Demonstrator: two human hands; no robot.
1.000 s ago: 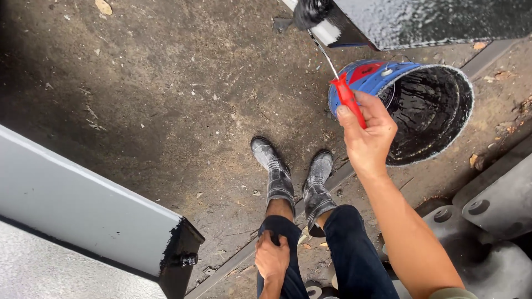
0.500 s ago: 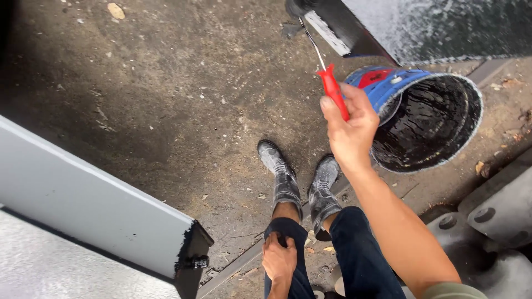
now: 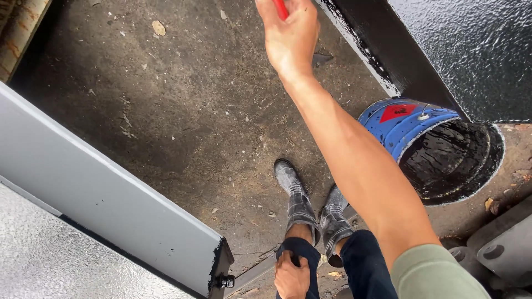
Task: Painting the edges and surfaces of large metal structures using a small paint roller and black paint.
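A: Where's the right hand (image 3: 291, 41)?

B: Stretched forward at the top edge of the view, arm fully extended. Grip is clenched on a red handle (image 3: 281, 8). Only a short stub of the handle shows above the fingers; the rest runs out of frame, so I can't see the working end.

A: Handle axis?

B: Roughly along the forearm line, pointing up and away from the body, tilted slightly left. Can't confirm more than that.

A: What's it next to?

B: The black painted panel (image 3: 471, 50) sits to the right of the grip, its wet black edge (image 3: 366, 50) running diagonally down toward the bucket. The hand is just left of that edge, near but I can't tell if anything touches it.

A: Bucket?

B: Blue bucket (image 3: 396, 127), black inside, on the ground to the right of the arm, partly tucked under the panel's corner. It lies down and right from the grip, well apart from it. Right arm is the nearer one by far.

A: Left hand (image 3: 292, 277)?

B: Low at the bottom of the view, resting on the left knee, fingers closed on the dark trouser cloth (image 3: 302, 252). Holding no tool.

A: Anything else?

B: Grey panel (image 3: 111, 194) crossing bottom left, black-daubed at its end. Grey boots (image 3: 316, 213) on rough concrete ground (image 3: 183, 111) between the two panels.
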